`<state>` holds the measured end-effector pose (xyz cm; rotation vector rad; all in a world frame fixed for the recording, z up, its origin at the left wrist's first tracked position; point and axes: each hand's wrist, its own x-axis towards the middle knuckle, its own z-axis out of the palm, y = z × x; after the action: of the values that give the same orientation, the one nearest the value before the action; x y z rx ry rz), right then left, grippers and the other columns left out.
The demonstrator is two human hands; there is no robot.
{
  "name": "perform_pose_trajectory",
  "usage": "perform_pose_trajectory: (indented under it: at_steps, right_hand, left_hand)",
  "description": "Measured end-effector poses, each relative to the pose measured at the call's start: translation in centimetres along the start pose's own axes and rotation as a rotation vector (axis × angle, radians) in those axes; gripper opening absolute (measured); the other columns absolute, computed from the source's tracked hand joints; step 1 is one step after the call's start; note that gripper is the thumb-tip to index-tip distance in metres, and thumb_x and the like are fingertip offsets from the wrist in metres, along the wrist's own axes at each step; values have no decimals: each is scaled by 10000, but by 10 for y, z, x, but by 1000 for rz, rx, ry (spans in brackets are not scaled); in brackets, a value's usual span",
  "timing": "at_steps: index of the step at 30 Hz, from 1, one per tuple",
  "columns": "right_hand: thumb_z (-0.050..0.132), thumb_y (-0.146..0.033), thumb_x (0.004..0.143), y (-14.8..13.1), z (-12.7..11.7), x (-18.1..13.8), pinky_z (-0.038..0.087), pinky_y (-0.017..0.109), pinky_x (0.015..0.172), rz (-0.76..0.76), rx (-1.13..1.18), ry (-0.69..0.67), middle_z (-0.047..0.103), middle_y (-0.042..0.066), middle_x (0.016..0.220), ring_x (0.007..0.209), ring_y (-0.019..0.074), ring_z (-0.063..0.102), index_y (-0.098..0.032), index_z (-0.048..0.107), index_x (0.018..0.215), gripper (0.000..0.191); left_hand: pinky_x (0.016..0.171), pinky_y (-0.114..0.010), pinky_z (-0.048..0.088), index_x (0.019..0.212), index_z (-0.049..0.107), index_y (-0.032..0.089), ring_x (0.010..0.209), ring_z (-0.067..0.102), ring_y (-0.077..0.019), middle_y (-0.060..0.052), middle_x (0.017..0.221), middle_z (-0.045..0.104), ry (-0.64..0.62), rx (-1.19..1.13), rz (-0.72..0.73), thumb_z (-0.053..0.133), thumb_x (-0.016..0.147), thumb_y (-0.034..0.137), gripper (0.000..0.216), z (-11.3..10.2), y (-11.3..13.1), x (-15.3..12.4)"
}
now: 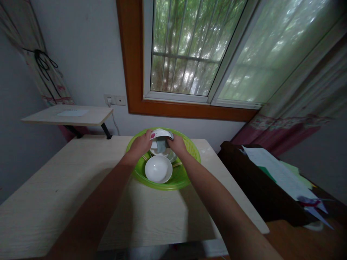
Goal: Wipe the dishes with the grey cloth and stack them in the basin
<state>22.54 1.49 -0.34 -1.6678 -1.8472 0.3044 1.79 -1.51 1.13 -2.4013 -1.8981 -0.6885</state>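
Observation:
Over the far part of a green plastic basin (170, 186), both my hands grip a white bowl (162, 133) with a pink pattern on its side. My left hand (142, 145) is closed on its left edge, and my right hand (177, 145) on its right edge. Below the bowl hangs a grey-green piece (161, 145) that looks like a cloth; which hand touches it I cannot tell. A plain white bowl (158, 169) rests upright in the near part of the basin. Other white dishes and chopsticks (177, 164) lie partly hidden behind it.
The basin stands on a pale wooden table (70, 187) below a window (187, 54). A small raised shelf (70, 115) occupies the back left. To the right is a dark brown piece of furniture (252, 184) with papers (273, 173) on it.

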Motion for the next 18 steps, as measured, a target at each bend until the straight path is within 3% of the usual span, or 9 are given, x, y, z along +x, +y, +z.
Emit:
perform_pose_trajectory:
  at_steps: [5,9,13,18]
  right_hand:
    - [565,-366,935,0,8,3,560,234,566,206,413,-93,763,97,885,626,174,706,-115,719,1001,302]
    - [584,-385,927,-3,12,2,564,233,534,285,611,-174,764,101,857,592,168,700,-96,702,995,320]
    - [566,-410,936,-2,14,1,550,240,542,260,480,-197,755,94,767,583,185,705,-105,721,929,342]
    - [556,-429,946,5,9,2,536,247,662,104,148,-76,766,97,801,722,206,731,-135,754,930,355]
  left_hand:
    - [830,-325,501,1359,420,185,1008,698,-259,-142,1146,711,32,-94,-24,470,954,365,446,3,-2,3]
    - [821,-327,503,1288,468,166,979,701,-257,-143,1082,724,-6,-142,-60,465,952,387,402,4,-2,3]
    - [808,-308,507,1285,458,156,913,706,-217,-128,1059,732,-49,-210,-93,399,962,280,351,3,-3,4]
    - [836,-317,496,1297,467,151,985,699,-245,-143,1078,728,-50,-78,-82,393,945,237,370,2,-2,3]
